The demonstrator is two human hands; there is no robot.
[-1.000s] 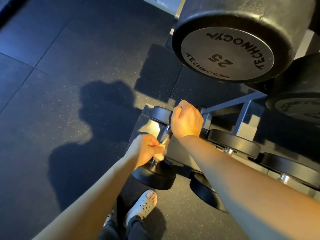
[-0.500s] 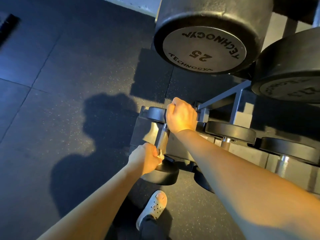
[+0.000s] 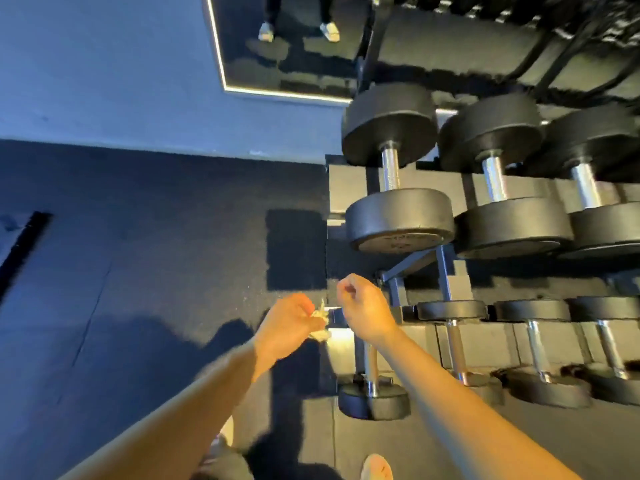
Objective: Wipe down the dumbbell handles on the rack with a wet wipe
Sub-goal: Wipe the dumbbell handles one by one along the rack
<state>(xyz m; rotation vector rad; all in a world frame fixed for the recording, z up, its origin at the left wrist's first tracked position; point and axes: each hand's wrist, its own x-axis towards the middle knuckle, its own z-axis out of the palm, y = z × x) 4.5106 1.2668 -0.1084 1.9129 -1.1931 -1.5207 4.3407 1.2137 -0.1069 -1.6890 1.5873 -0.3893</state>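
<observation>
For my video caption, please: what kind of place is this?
Most likely a gym's free-weight area: black dumbbells on a tiered rack, dark rubber floor, and a wall mirror.

Dark rubber floor (image 3: 138, 254); pale wall (image 3: 104, 64); mirror (image 3: 294, 64), lit edge, low on wall; black strip (image 3: 24, 247) on floor, left.

The upper dumbbells (image 3: 398, 220) lie on the rack (image 3: 445, 271) above the lower dumbbells (image 3: 452, 310), a mirror (image 3: 287, 64) behind-left.
</observation>
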